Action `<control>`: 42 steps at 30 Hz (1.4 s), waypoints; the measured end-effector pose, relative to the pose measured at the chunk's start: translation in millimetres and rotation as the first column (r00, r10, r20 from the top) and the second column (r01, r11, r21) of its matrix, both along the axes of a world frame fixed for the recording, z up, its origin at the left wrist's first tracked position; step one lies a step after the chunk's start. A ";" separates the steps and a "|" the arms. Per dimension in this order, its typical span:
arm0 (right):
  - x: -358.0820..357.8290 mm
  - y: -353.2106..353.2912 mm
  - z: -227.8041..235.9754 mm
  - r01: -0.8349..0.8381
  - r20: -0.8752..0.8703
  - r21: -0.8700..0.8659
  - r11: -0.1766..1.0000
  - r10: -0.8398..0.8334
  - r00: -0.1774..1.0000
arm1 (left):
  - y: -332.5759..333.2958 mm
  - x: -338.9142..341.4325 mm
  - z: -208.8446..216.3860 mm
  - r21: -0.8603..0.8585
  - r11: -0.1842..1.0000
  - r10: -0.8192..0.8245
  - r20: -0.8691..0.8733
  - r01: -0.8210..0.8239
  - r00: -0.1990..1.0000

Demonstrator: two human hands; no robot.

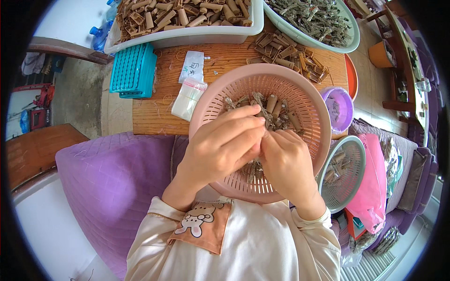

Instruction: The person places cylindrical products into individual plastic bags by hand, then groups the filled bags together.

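Observation:
My left hand [224,144] and my right hand [289,161] meet over a pink slotted colander [313,110]. The fingers of both are closed and pressed together, thumbs close to each other. Whatever they pinch is hidden between the fingertips. In the colander, just beyond my fingers, lie brown tube-like pieces [276,109] mixed with grey-brown twisted bundles [257,99]. More of the bundles show below my hands, near the colander's near side.
The wooden table [159,114] bears a white tub [206,33] of brown pieces, a loose brown pile [288,54], a pale green basin [354,35] of grey bundles, a teal basket [132,70] and clear bags [188,98]. At right are a purple bucket [344,110] and grey-green colander [360,161].

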State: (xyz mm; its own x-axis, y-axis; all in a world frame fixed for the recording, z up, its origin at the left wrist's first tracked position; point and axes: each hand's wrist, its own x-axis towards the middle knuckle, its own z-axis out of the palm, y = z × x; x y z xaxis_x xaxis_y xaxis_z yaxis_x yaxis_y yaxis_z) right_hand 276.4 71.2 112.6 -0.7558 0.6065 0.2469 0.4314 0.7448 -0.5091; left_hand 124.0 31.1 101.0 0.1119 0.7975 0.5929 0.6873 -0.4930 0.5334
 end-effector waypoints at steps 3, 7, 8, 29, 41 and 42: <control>-4.7 -3.8 11.8 0.045 0.014 -0.066 0.997 -0.044 0.999 | 3.9 -5.0 -3.8 -0.067 0.991 0.130 0.209 -0.118 0.969; -0.5 -4.9 13.3 0.042 -0.159 -0.173 0.984 -0.070 0.985 | 19.3 -43.5 -20.9 -0.227 0.865 0.468 0.686 -0.448 0.557; 2.6 -4.4 16.3 0.043 -0.171 -0.347 0.937 -0.109 0.979 | 18.6 -45.0 -21.9 -0.226 0.865 0.468 0.687 -0.449 0.556; 5.1 -12.3 1.1 -0.390 -0.589 -0.778 0.492 -0.358 0.724 | -17.5 7.2 7.7 -0.434 0.891 0.206 0.645 0.132 0.736; 14.0 -20.3 -14.9 -0.757 -0.752 -0.631 0.172 -0.378 0.541 | -25.6 12.6 -4.1 0.138 0.990 -0.017 0.370 -0.037 0.929; 13.2 -19.8 -15.8 -0.757 -0.752 -0.631 0.172 -0.378 0.540 | -25.3 13.3 -6.6 0.137 0.990 -0.017 0.370 -0.036 0.929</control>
State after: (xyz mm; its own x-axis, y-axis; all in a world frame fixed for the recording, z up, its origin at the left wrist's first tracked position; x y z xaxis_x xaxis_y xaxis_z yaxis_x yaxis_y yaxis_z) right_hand 289.6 51.4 96.9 -0.7765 0.6148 0.1378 -0.5179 -0.4982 -0.6954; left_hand 137.2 5.9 94.3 -0.1436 0.7039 0.6956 0.4594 -0.5752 0.6768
